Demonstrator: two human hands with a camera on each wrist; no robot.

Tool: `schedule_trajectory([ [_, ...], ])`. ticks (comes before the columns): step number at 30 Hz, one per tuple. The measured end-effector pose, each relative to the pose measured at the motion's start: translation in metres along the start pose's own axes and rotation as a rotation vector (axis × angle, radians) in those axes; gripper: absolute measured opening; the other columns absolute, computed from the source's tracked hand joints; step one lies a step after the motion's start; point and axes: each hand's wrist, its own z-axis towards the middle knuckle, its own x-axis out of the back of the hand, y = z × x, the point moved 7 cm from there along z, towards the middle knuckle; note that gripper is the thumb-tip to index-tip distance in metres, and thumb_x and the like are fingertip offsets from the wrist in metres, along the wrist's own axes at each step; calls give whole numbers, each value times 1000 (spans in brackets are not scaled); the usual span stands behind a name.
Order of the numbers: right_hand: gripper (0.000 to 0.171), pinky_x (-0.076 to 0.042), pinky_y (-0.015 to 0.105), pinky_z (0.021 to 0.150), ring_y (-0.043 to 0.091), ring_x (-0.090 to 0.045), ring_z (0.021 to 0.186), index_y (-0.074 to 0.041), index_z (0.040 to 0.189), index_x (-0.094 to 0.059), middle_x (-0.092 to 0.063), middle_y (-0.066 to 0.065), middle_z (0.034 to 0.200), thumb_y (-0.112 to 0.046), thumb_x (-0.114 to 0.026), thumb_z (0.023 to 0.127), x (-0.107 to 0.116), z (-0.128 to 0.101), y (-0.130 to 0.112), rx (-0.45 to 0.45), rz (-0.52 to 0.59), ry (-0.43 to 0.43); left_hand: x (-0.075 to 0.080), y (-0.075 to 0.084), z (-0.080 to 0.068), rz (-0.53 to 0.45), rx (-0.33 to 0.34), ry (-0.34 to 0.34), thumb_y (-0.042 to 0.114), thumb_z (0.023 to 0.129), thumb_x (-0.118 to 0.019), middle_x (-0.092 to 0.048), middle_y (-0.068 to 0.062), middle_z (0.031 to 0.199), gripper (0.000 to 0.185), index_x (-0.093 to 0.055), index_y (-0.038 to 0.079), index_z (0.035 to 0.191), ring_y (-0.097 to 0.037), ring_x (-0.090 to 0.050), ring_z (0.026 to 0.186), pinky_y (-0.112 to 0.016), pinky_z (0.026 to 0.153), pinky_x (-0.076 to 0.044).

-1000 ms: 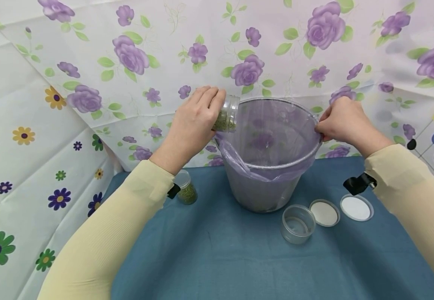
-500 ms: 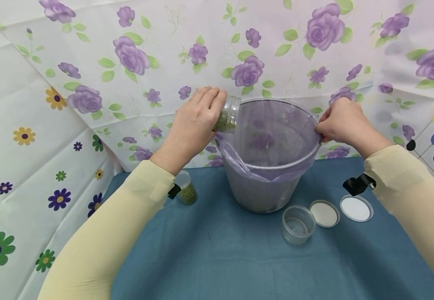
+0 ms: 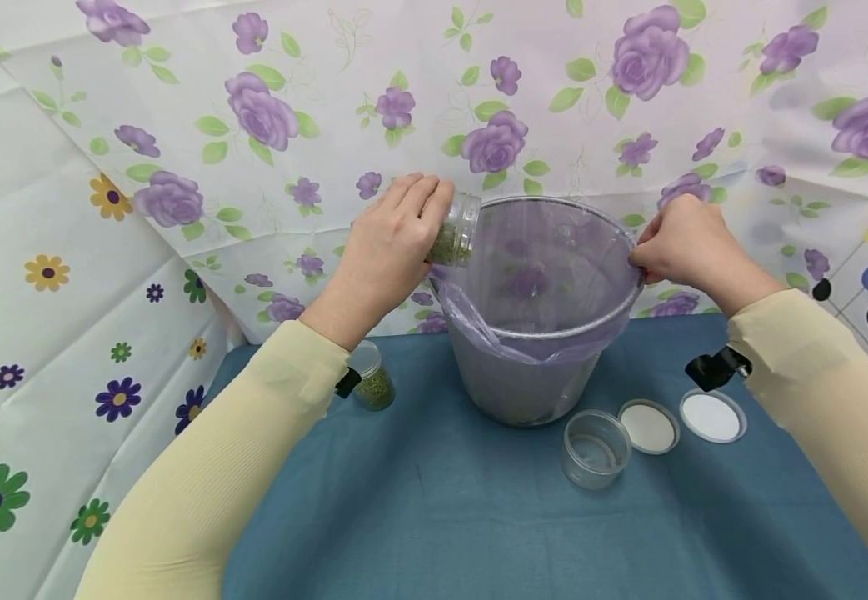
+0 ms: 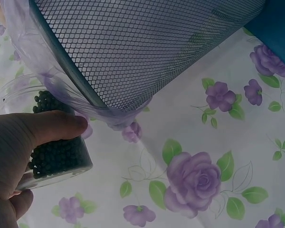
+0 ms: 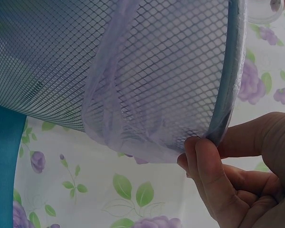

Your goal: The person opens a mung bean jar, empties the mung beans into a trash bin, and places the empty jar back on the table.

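My left hand (image 3: 396, 237) grips a clear plastic jar (image 3: 464, 218) at the left rim of a mesh wastebasket (image 3: 524, 392). The jar is tilted with its mouth toward the basket. Small round green beans or pellets (image 4: 61, 156) fill its lower part in the left wrist view. A thin purple plastic bag (image 3: 509, 346) lines the basket and folds over its rim. My right hand (image 3: 689, 242) pinches the basket's right rim and the bag between thumb and fingers (image 5: 209, 164). The bottom inside the basket is hard to make out.
A second jar (image 3: 376, 385) of green bits, with its lid on, stands left of the basket. In front and right lie a clear open tub (image 3: 596, 450) and two round lids (image 3: 649, 427) on the blue cloth (image 3: 419, 533). A floral sheet (image 3: 374, 67) hangs behind.
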Motion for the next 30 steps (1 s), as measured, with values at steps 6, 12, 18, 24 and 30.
schedule_trajectory([
  [6, 23, -48, 29, 48, 16, -64, 51, 1, 78, -75, -67, 4, 55, -19, -64, 80, 0, 0, -1, 3, -3, 0, 0, 0, 0, 1, 2, -3, 4, 70, -73, -56, -16, 128, 63, -50, 1, 129, -31, -49, 122, -37, 106, -41],
  [12, 23, -48, 29, 48, 16, -63, 51, 1, 78, -74, -67, 4, 55, -19, -64, 80, -1, 1, 0, 3, -1, 3, 0, 0, -1, -1, -1, -8, 4, 70, -73, -55, -17, 128, 64, -50, 1, 130, -31, -49, 123, -37, 107, -40],
  [18, 22, -48, 29, 48, 16, -63, 51, 1, 78, -74, -66, 4, 54, -19, -64, 80, 0, 1, 0, 4, -5, 6, 1, 0, 0, 1, -4, -6, 5, 69, -74, -56, -17, 128, 65, -50, 1, 130, -31, -49, 123, -37, 108, -39],
  [24, 22, -48, 29, 48, 16, -63, 51, 0, 76, -74, -66, 3, 53, -19, -64, 80, 0, 0, -1, 11, -12, 8, 1, 0, -1, 3, -4, -14, 6, 70, -74, -55, -17, 129, 65, -50, 1, 130, -31, -48, 124, -37, 108, -39],
  [30, 23, -47, 30, 48, 16, -62, 51, 0, 77, -75, -66, 3, 54, -19, -64, 80, 0, 0, -1, 10, -15, 5, 1, 0, -1, 9, -3, -23, 5, 70, -73, -55, -17, 130, 65, -49, 2, 131, -31, -48, 124, -37, 108, -39],
])
